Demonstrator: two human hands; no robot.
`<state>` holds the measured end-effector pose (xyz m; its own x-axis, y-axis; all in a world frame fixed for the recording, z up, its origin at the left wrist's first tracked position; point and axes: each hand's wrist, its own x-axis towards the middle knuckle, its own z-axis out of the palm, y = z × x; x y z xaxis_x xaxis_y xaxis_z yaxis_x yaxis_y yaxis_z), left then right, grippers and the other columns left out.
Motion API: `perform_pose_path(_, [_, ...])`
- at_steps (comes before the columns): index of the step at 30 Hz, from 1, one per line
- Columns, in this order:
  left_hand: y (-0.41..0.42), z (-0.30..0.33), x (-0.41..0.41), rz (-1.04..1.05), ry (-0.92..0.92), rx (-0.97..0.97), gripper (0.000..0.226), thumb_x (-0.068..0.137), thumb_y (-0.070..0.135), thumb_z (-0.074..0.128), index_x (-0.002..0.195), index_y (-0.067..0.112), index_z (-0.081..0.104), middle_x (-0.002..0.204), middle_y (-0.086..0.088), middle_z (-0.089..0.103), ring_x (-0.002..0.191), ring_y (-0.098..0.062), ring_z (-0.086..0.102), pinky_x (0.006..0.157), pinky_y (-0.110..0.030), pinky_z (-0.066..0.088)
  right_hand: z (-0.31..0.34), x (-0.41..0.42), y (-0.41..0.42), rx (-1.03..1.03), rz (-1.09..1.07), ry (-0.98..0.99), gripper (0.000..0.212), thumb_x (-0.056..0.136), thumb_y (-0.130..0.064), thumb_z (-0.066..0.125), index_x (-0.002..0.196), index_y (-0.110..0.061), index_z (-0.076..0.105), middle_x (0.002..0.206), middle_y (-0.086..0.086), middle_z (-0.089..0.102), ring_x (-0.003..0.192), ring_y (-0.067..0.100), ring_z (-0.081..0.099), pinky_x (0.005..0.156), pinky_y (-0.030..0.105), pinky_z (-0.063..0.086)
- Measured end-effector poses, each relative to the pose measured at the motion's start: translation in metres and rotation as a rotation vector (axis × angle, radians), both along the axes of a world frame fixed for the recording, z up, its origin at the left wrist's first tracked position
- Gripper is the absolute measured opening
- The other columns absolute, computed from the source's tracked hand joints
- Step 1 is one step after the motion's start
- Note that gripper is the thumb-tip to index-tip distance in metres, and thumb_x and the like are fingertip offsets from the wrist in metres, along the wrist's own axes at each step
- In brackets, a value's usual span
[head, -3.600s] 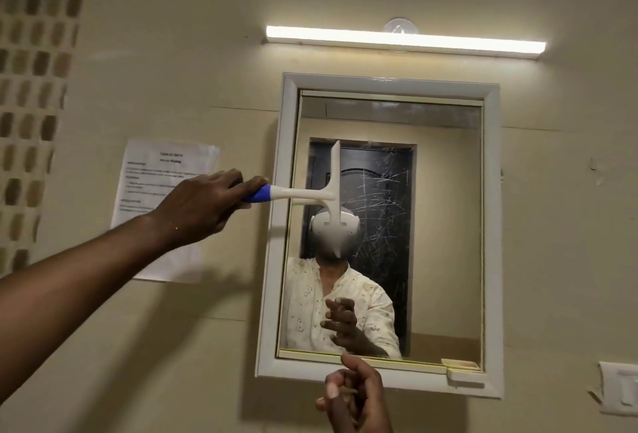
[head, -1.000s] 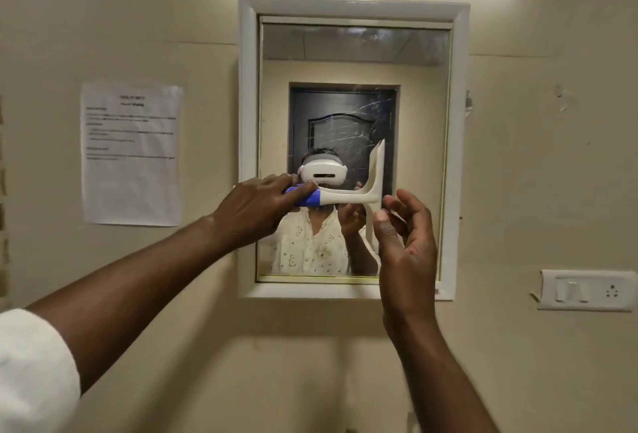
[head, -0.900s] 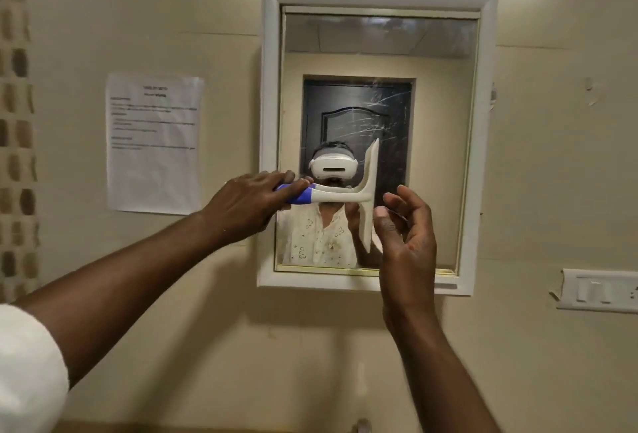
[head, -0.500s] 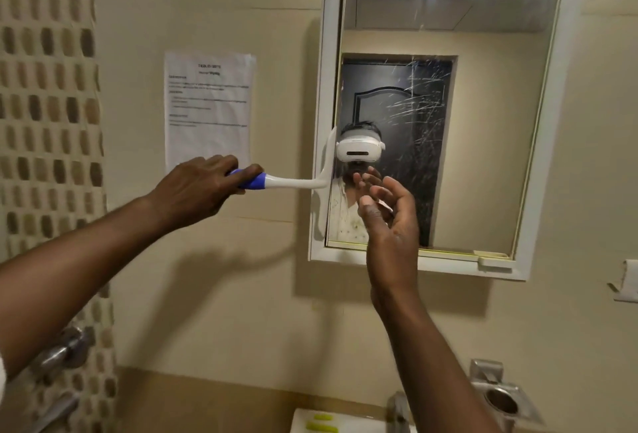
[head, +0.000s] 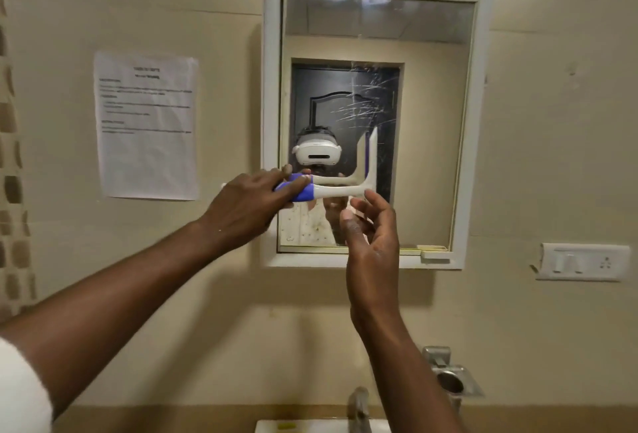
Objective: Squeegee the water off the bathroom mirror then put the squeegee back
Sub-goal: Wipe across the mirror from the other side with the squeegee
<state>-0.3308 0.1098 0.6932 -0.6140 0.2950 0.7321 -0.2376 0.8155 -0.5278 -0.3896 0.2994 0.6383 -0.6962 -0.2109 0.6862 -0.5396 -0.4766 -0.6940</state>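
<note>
Squeegee (head: 348,187) moved rightward onto mirror (head: 428,142), left hand (head: 247,206) grip closed on handle, right hand (head: 371,239) open, empty.

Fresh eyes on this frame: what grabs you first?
The white-framed mirror on the beige wall, with water streaks across the dark door reflected in it. In front of its lower half, the left hand holds a squeegee by its blue grip, blade upright against the glass, while the right hand hovers open just below the blade. A printed paper sheet is stuck to the wall left of the mirror.
</note>
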Motion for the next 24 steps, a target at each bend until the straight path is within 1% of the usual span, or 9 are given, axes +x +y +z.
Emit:
perform_pose_path(1, [0.011,-0.001,-0.014,-0.011,0.001,-0.005,0.064,0.079,0.01,0.071,0.137,0.014,0.045,0.097,-0.023,0.06,0.068,-0.032,0.058,0.055,-0.035,0.049,-0.001,-0.004,0.006,-0.007,-0.008,-0.002,0.04,0.09,-0.031,0.055,0.128,-0.039,0.044,0.117,-0.023,0.055,0.106,-0.011,0.053,0.076,0.008,0.047])
perform_pose_path(3, [0.032,-0.004,-0.041,-0.027,0.008,-0.004,0.064,0.078,0.01,0.072,0.137,0.015,0.047,0.1,-0.024,0.06,0.072,-0.034,0.06,0.057,-0.036,0.05,-0.004,-0.013,0.018,-0.019,-0.024,-0.009,0.041,0.09,-0.03,0.056,0.129,-0.037,0.045,0.118,-0.022,0.055,0.103,-0.015,0.052,0.072,-0.001,0.043])
perform_pose_path(5, [0.052,-0.006,-0.065,-0.047,0.016,-0.017,0.065,0.078,0.008,0.072,0.137,0.016,0.046,0.101,-0.023,0.061,0.076,-0.034,0.06,0.059,-0.036,0.049,-0.009,-0.023,0.031,-0.029,-0.049,-0.026,0.042,0.09,-0.03,0.057,0.129,-0.036,0.046,0.117,-0.019,0.057,0.101,-0.015,0.053,0.072,-0.003,0.041])
perform_pose_path(10, [0.085,-0.01,-0.107,-0.103,-0.001,0.001,0.071,0.074,0.008,0.076,0.137,0.015,0.045,0.107,-0.027,0.061,0.085,-0.04,0.063,0.065,-0.045,0.055,-0.021,-0.048,0.054,-0.034,-0.09,-0.078,0.042,0.089,-0.029,0.058,0.128,-0.038,0.046,0.113,-0.02,0.059,0.101,-0.015,0.054,0.071,-0.003,0.042])
perform_pose_path(13, [0.091,-0.014,-0.12,-0.08,-0.018,-0.012,0.074,0.072,0.009,0.078,0.137,0.016,0.044,0.108,-0.029,0.061,0.091,-0.043,0.063,0.071,-0.048,0.055,-0.026,-0.059,0.058,-0.036,-0.092,-0.098,0.043,0.089,-0.028,0.058,0.129,-0.037,0.045,0.113,-0.02,0.059,0.101,-0.014,0.055,0.071,-0.002,0.043])
perform_pose_path(17, [0.088,-0.019,-0.128,-0.053,-0.021,-0.008,0.077,0.074,0.005,0.075,0.141,0.017,0.038,0.114,-0.029,0.059,0.093,-0.041,0.062,0.075,-0.046,0.054,-0.029,-0.069,0.055,-0.028,-0.089,-0.104,0.04,0.089,-0.029,0.058,0.127,-0.037,0.046,0.107,-0.024,0.06,0.1,-0.012,0.057,0.071,0.005,0.047])
perform_pose_path(20, [0.085,-0.018,-0.129,-0.031,-0.01,-0.02,0.075,0.076,0.008,0.075,0.141,0.018,0.04,0.116,-0.027,0.059,0.094,-0.039,0.062,0.076,-0.044,0.054,-0.026,-0.075,0.051,-0.033,-0.078,-0.103,0.038,0.089,-0.03,0.058,0.125,-0.037,0.047,0.106,-0.025,0.06,0.099,-0.011,0.057,0.071,0.004,0.047])
perform_pose_path(22, [0.084,-0.017,-0.128,-0.028,-0.006,-0.034,0.074,0.077,0.008,0.075,0.141,0.017,0.04,0.116,-0.027,0.06,0.094,-0.038,0.063,0.076,-0.044,0.054,-0.024,-0.078,0.049,-0.039,-0.077,-0.101,0.038,0.089,-0.03,0.058,0.125,-0.037,0.048,0.107,-0.024,0.06,0.1,-0.011,0.057,0.072,0.005,0.046])
perform_pose_path(24, [0.084,-0.017,-0.128,-0.031,-0.005,-0.04,0.072,0.077,0.008,0.075,0.141,0.016,0.042,0.115,-0.026,0.06,0.092,-0.038,0.063,0.074,-0.042,0.054,-0.022,-0.082,0.048,-0.04,-0.07,-0.103,0.039,0.089,-0.03,0.057,0.126,-0.037,0.047,0.109,-0.024,0.059,0.101,-0.01,0.057,0.078,0.011,0.047])
